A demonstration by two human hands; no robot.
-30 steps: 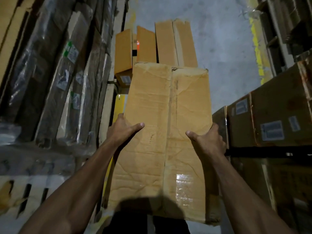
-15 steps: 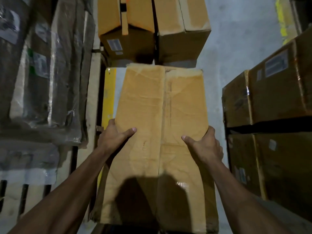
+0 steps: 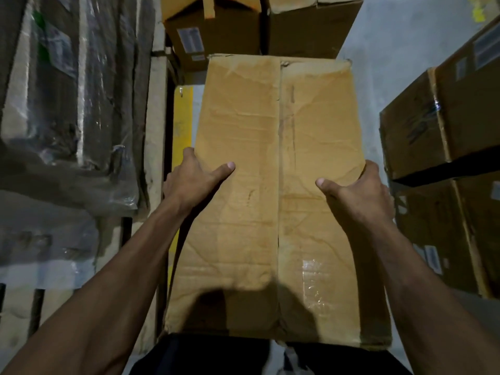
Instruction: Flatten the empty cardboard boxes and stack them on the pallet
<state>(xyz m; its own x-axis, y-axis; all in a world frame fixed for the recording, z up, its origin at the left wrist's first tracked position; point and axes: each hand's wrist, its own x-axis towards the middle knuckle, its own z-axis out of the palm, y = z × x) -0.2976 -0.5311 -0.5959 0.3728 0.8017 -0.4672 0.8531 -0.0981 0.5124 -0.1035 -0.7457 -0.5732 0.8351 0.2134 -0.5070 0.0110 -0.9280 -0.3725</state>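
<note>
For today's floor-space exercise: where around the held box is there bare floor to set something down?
Bare grey floor shows at upper right, bordered by the held box, the far boxes and the right-hand boxes. A thin strip by the yellow post is too tight. The left is crowded with wrapped stacks. The left hand and right hand grip the box.
</note>
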